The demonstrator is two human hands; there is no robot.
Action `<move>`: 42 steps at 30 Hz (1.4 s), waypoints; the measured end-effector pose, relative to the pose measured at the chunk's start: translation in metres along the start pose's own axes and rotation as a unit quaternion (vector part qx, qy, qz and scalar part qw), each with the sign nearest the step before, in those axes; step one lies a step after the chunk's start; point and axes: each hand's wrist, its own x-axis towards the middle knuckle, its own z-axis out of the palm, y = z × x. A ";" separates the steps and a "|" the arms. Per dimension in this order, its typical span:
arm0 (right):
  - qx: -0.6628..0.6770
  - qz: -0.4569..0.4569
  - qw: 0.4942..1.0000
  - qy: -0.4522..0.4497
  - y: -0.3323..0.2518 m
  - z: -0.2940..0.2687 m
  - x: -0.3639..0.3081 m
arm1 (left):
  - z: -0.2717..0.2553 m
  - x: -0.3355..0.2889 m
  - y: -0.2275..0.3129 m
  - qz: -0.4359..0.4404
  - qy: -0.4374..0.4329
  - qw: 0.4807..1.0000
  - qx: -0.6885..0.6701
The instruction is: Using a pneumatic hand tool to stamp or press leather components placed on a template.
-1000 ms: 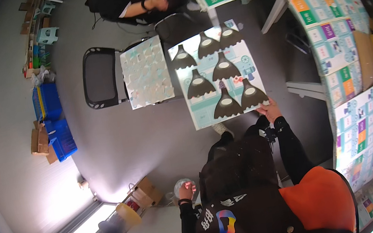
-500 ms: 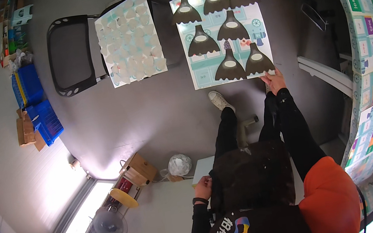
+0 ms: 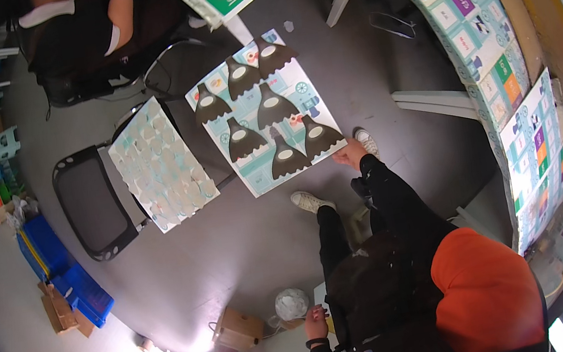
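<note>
My right hand (image 3: 350, 155) grips the near right corner of a printed board (image 3: 258, 182), teal and white. Several dark brown bell-shaped pieces (image 3: 276, 107) with wavy hems and pale oval centres lie on it. One more bell-shaped piece (image 3: 322, 136) sits close to my fingers. My left hand (image 3: 316, 320) is down at my left side with its fingers curled in; whether anything small is in them I cannot make out. Left of the held board, a second board (image 3: 161, 167) covered with pale rounded pieces rests on a black folding chair (image 3: 130, 233).
A person in dark clothes (image 3: 83, 38) is at the far left. Another printed board (image 3: 223, 7) with dark pieces juts in at the top. Along the right runs a table covered with printed sheets (image 3: 472, 28). Blue bins (image 3: 49, 246), cardboard and a wooden box (image 3: 239, 326) stand at the left.
My view has swung toward the right, bringing the other person and the board at the top into sight. My right hand still holds the board, which now appears tilted.
</note>
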 end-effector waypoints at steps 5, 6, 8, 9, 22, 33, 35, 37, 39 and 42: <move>0.060 -0.040 0.996 -0.055 0.021 -0.143 0.011 | 0.027 0.033 0.057 0.058 -0.065 0.996 0.023; -0.167 -0.113 0.978 -0.059 0.030 -0.114 -0.009 | 0.019 0.021 0.057 0.051 -0.047 0.997 0.034; -0.591 -0.243 0.768 -0.042 0.019 -0.086 -0.058 | 0.018 0.020 0.071 0.070 -0.038 0.996 0.048; -0.758 -0.279 0.589 -0.015 -0.013 -0.086 -0.071 | 0.021 0.027 0.077 0.075 -0.049 0.995 0.042; -0.607 0.037 0.794 0.022 -0.149 -0.240 -0.197 | 0.069 0.058 0.198 0.255 0.000 0.934 0.251; -0.501 -0.103 0.858 -0.043 -0.218 -0.255 -0.196 | 0.107 0.144 0.197 0.455 0.043 0.769 0.448; -0.446 -0.062 0.892 -0.028 -0.230 -0.266 -0.209 | 0.127 0.153 0.202 0.485 0.055 0.718 0.496; -0.402 -0.022 0.915 -0.024 -0.237 -0.267 -0.212 | 0.138 0.152 0.196 0.496 0.062 0.700 0.510; -0.440 0.015 0.897 0.035 -0.242 -0.271 -0.213 | 0.149 0.152 0.184 0.498 0.072 0.698 0.510; -0.466 0.009 0.885 -0.025 -0.241 -0.295 -0.216 | 0.172 0.150 0.177 0.513 0.081 0.718 0.464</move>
